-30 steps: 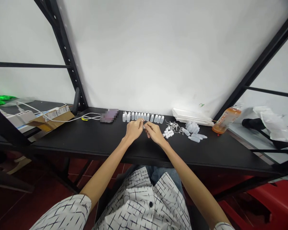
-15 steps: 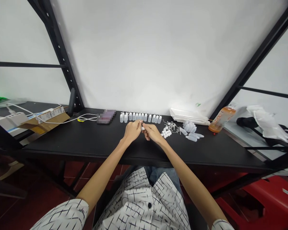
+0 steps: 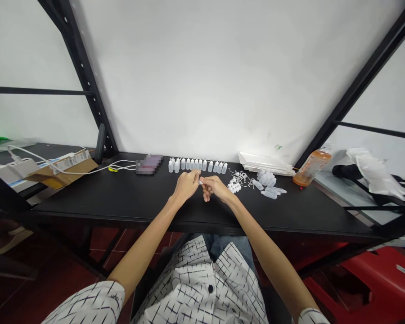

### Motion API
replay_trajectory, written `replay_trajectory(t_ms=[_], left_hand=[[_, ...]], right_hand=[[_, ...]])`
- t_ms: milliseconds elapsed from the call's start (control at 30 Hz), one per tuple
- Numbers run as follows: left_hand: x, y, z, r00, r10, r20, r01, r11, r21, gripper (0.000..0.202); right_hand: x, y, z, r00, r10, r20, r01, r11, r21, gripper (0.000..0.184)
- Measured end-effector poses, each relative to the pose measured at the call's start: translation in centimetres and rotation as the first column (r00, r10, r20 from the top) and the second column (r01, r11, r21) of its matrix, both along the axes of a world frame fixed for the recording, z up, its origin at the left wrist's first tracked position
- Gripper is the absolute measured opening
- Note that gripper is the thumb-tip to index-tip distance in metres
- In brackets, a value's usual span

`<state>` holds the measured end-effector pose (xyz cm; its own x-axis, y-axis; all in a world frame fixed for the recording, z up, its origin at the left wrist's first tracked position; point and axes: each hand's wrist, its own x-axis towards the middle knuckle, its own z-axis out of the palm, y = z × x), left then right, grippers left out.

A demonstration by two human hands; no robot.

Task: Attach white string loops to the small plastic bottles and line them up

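Note:
My left hand [image 3: 186,183] and my right hand [image 3: 215,186] meet above the middle of the black table. Both are closed, fingertips together, around a small white plastic bottle [image 3: 200,182]. Fingers cover most of it, so its cap end is hard to make out. Just behind the hands stands a row of small translucent bottles [image 3: 192,164] with white caps, upright. To the right of my right hand lie a heap of white caps [image 3: 234,185] and some thin white cords [image 3: 243,178]. Beyond them are several loose capless bottles [image 3: 267,179], lying in a pile.
The black table [image 3: 121,198] runs along a white wall. At its back left lies a blurred purple object [image 3: 149,164] with a white cable [image 3: 124,164]. Flat white plastic bags [image 3: 266,164] and an orange drink bottle [image 3: 312,168] are at right. An opened cardboard box [image 3: 65,168] sits far left.
My right hand's fingers have shifted slightly and curl a little lower around the small bottle. My left hand stays nearly in place; the items on the table are unchanged.

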<state>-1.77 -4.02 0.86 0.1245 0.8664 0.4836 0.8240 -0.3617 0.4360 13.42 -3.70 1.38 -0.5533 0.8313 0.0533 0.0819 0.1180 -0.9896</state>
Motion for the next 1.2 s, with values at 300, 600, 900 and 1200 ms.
replay_trajectory(t_ms=[300,600,900,1200], left_hand=[[0.7,-1.1,0.8,0.951,0.073,-0.299,-0.096,0.994,-0.06,0.035],[0.7,-1.0,0.6,0.936,0.049,-0.348,-0.083,0.993,-0.084,0.033],[0.9,-1.1,0.8,0.976,-0.05,-0.213,0.029,0.994,-0.103,0.036],[0.5,-0.6,1.3,0.901,-0.21,0.381,0.293,0.94,-0.175,0.048]], right_hand=[[0.4,-0.1,-0.6,0.841,-0.532,0.095,0.316,0.627,0.712,0.023],[0.2,0.1,-1.0,0.878,-0.476,0.048,0.235,0.516,0.823,0.014],[0.4,0.2,-0.6,0.809,-0.587,-0.027,0.429,0.558,0.71,0.003],[0.6,0.6,0.6,0.793,-0.505,-0.341,0.591,0.774,0.227,0.016]])
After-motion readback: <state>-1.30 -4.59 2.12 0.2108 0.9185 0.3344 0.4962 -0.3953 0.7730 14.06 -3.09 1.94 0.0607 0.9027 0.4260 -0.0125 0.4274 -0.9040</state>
